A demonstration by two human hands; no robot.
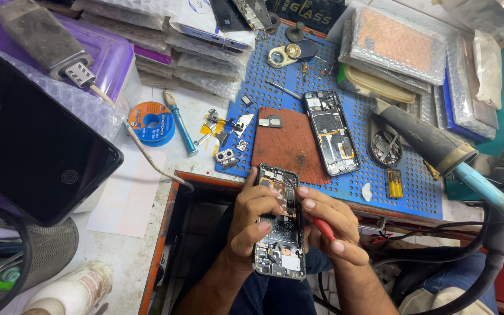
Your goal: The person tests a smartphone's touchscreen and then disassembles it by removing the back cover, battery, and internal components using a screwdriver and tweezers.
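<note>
Both hands, left hand (252,224) and right hand (331,224), around opened phone (279,233)

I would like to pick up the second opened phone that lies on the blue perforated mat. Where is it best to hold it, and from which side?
Probably by its two long edges, coming from above. The second opened phone lies flat on the blue perforated mat with its exposed boards facing up, so a grip across the narrow width keeps fingers off them. The rust-red pad crowds its left edge; the right edge has more room.
</note>
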